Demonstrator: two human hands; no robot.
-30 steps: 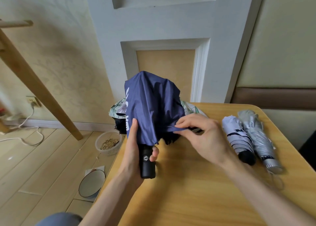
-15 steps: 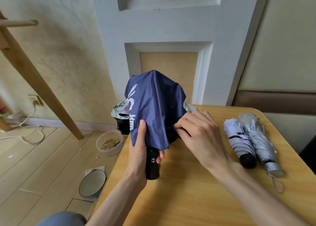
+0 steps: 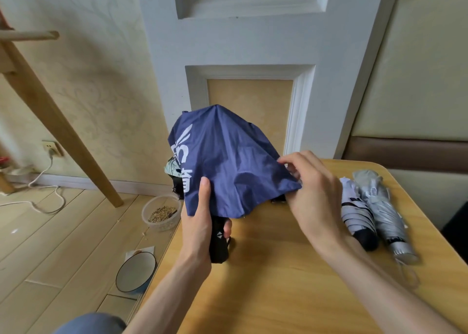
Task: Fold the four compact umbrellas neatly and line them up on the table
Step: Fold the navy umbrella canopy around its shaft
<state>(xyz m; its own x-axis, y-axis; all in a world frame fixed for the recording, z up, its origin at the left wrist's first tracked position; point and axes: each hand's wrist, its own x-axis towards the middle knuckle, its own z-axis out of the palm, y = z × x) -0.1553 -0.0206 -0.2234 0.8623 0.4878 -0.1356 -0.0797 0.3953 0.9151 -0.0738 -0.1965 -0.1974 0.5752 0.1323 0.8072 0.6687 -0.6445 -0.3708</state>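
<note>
Navy umbrella [image 3: 228, 166] held upright above tabletop [image 3: 278, 283], handle down toward me; my left hand [image 3: 200, 230] grips handle, right hand [image 3: 311, 192] pinches canopy edge

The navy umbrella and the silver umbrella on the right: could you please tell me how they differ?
The navy umbrella has loose, spread fabric; the silver umbrella is rolled tight. The navy umbrella is held upright, left hand gripping its black handle, right hand pinching its canopy edge; the silver umbrella lies untouched on the table. Both are compact umbrellas.
</note>
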